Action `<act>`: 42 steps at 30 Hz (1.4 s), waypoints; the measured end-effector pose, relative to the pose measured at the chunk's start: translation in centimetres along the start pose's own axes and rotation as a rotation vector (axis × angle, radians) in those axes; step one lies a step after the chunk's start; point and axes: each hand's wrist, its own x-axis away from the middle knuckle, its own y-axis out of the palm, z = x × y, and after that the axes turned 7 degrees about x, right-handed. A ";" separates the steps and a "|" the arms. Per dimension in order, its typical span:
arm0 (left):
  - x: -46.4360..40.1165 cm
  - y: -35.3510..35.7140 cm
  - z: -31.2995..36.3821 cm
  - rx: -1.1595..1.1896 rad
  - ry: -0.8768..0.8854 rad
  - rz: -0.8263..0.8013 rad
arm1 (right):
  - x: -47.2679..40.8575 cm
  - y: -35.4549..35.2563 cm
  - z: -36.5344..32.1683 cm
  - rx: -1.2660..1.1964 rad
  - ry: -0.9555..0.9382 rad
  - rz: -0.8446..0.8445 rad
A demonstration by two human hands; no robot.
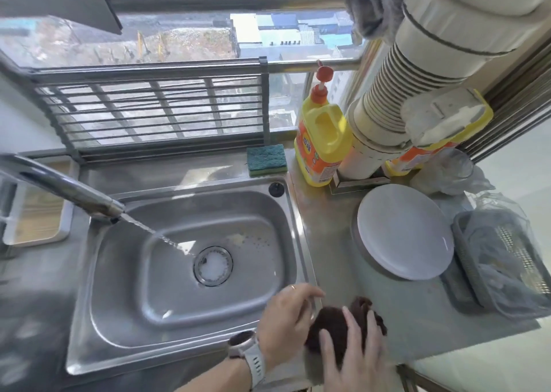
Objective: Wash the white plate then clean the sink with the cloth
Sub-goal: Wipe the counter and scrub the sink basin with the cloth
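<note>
Fingers (351,341) of the right hand (354,362) spread flat on the cloth (337,329); left hand (286,317) loosely curled beside it, counter (417,311) right of the sink (185,260), tap (74,191) running.

Both hands low at the near edge, close together.

The left hand (287,321) reached in from below with its back upward, a pale watch strapped at the wrist and a ring on one finger; its fingers curled downward, and whether they gripped anything could not be told. The right hand (354,357) lay just beside it, palm down, fingers spread and fairly straight, pressing flat on what lay beneath.
</note>
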 end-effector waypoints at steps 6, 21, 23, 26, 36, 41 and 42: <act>1.2 -5.9 -2.5 -0.124 -0.080 0.292 | -6.0 4.8 -2.6 0.008 -0.320 -0.037; 10.7 -16.7 -9.9 -0.233 -0.294 0.445 | 0.1 3.5 -1.1 0.022 -0.286 -0.129; 11.2 -16.9 -10.0 -0.221 -0.291 0.464 | 3.4 3.8 -1.6 -0.030 -0.245 -0.060; 11.8 -16.8 -9.8 -0.205 -0.308 0.514 | 7.2 5.1 -5.1 -0.132 -0.382 -0.016; 15.2 -17.4 -8.2 -0.179 -0.407 0.803 | 14.1 12.8 -16.6 0.073 -0.944 -0.306; 16.9 -18.8 -9.1 -0.213 -0.439 0.894 | 5.1 6.7 -3.9 0.190 -0.790 -0.116; 17.3 -19.0 -9.2 -0.227 -0.437 0.909 | 3.0 5.7 -1.1 0.190 -0.702 -0.117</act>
